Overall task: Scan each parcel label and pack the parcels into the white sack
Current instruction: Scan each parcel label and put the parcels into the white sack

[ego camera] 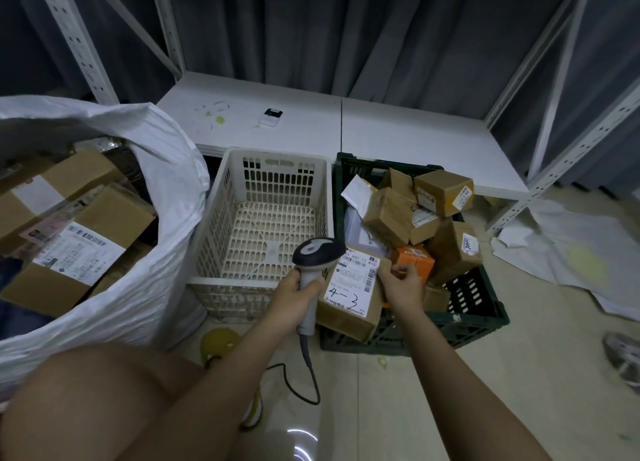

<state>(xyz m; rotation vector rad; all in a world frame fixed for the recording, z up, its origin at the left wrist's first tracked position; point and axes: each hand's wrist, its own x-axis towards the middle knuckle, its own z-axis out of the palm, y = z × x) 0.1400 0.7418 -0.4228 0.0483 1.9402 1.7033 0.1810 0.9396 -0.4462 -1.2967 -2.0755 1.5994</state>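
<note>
My left hand (297, 296) grips a grey corded barcode scanner (313, 263), its dark head tipped toward a cardboard parcel (349, 294). My right hand (401, 286) holds that parcel by its right edge over the front left corner of the dark green crate (467, 308). The parcel's white label faces up with "4-3" handwritten on it. The crate holds several more brown parcels (445, 192) and an orange box (417, 258). The white sack (152, 253) stands open at the left with several labelled cartons (79, 249) inside.
An empty white slotted basket (273, 218) sits between sack and crate. Behind is a low white shelf board (398, 128) with a small white device (270, 117). Crumpled white sheets (571, 253) lie on the floor at right. My knee fills the lower left.
</note>
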